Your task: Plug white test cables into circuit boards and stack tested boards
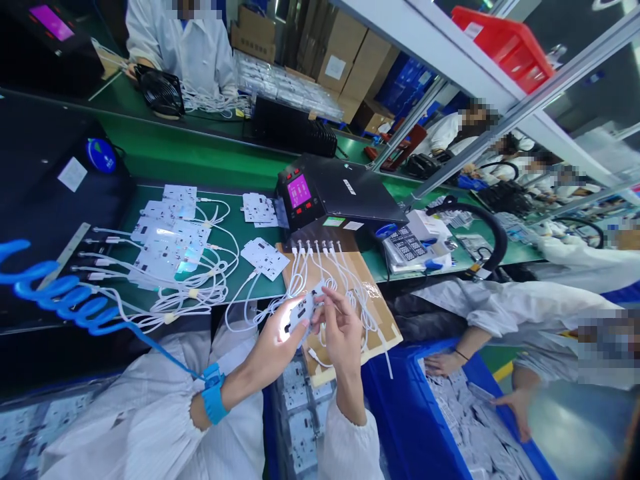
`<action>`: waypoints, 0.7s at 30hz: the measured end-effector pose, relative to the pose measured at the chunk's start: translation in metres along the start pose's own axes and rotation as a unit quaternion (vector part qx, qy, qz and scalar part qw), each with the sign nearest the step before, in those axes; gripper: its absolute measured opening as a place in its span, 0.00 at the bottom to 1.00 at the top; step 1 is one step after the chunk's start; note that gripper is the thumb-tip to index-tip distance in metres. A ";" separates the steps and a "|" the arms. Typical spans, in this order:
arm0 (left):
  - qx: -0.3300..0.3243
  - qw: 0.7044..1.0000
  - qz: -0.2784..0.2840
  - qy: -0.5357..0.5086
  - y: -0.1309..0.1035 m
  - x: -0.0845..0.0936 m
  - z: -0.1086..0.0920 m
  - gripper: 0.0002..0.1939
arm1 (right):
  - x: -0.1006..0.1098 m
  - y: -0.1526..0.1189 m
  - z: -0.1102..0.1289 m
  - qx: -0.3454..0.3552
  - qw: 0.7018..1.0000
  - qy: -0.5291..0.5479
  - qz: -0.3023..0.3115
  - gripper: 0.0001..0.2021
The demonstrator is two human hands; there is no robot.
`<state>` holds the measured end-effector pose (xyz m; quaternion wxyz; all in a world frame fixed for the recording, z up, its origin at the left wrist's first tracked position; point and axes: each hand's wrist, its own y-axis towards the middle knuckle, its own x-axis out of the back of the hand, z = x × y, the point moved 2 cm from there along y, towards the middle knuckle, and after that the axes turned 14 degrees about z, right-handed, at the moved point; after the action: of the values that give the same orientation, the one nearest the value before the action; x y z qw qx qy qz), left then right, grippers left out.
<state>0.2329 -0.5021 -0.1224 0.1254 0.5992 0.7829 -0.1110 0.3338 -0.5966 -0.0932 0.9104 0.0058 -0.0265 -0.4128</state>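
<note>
My left hand (277, 340), with a blue wrist strap (214, 393) on its wrist, grips a white circuit board (303, 308) by its lower edge. At the board's right edge, the fingers of my right hand (343, 328) are pinched together; whatever lies between them is hidden. Beneath both hands is a brown cardboard sheet (373, 327) with white cables (300, 273) running across it from a black tester (345, 190) with a lit pink screen. Another white board (265, 259), joined to a cable, lies on the green bench to the left of my hands.
Cabled boards (173, 240) lie stacked at left near a black box (55, 173). A coiled blue cord (75, 300) leads to my wrist strap. At right, a co-worker's hands (445, 363) are over a blue bin (405, 413) of white pieces. Another person (180, 53) sits opposite.
</note>
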 end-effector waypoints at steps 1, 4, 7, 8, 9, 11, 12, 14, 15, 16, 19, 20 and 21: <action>0.000 1.000 -0.003 0.004 0.000 0.000 0.001 0.28 | 0.000 -0.002 0.001 0.012 1.000 -0.012 -0.005 0.19; 0.000 1.000 -0.001 0.012 0.000 0.000 0.001 0.28 | 0.003 -0.007 0.002 0.028 0.998 -0.046 -0.017 0.15; -0.001 0.999 0.020 0.025 -0.002 -0.002 0.000 0.26 | 0.007 -0.009 0.002 0.029 0.996 -0.082 -0.018 0.13; -0.002 0.999 0.025 0.029 -0.002 -0.002 0.000 0.26 | 0.008 -0.009 0.001 0.034 0.995 -0.096 -0.021 0.13; -0.001 0.999 0.030 0.033 -0.003 -0.003 -0.001 0.26 | 0.010 -0.009 0.001 0.042 0.992 -0.116 -0.024 0.13; 0.007 0.999 0.035 0.036 -0.003 -0.004 0.000 0.27 | 0.011 -0.009 0.000 0.065 0.983 -0.167 -0.033 0.11; 0.012 0.999 0.037 0.038 -0.003 -0.004 0.001 0.28 | 0.012 -0.009 0.000 0.079 0.977 -0.195 -0.037 0.10; 0.021 0.998 0.041 0.039 -0.003 -0.005 0.003 0.30 | 0.012 -0.009 -0.001 0.097 0.964 -0.244 -0.044 0.09; 0.024 0.998 0.042 0.038 -0.003 -0.005 0.004 0.31 | 0.012 -0.009 -0.002 0.101 0.960 -0.258 -0.046 0.09; 0.026 0.998 0.043 0.036 -0.003 -0.005 0.005 0.31 | 0.012 -0.009 -0.003 0.102 0.958 -0.263 -0.048 0.09; 0.024 0.998 0.046 0.035 -0.003 -0.006 0.004 0.31 | 0.013 -0.009 -0.006 0.097 0.960 -0.254 -0.064 0.09; 0.023 0.998 0.048 0.035 -0.002 -0.006 0.003 0.30 | 0.013 -0.009 -0.006 0.097 0.960 -0.255 -0.068 0.09; 0.021 0.998 0.049 0.034 -0.002 -0.006 0.002 0.30 | 0.013 -0.009 -0.006 0.099 0.958 -0.261 -0.072 0.09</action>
<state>0.2324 -0.5091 -0.1223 0.0915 0.6428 0.7538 -0.1013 0.3357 -0.6121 -0.0992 0.8344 -0.0105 -0.3035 -0.4600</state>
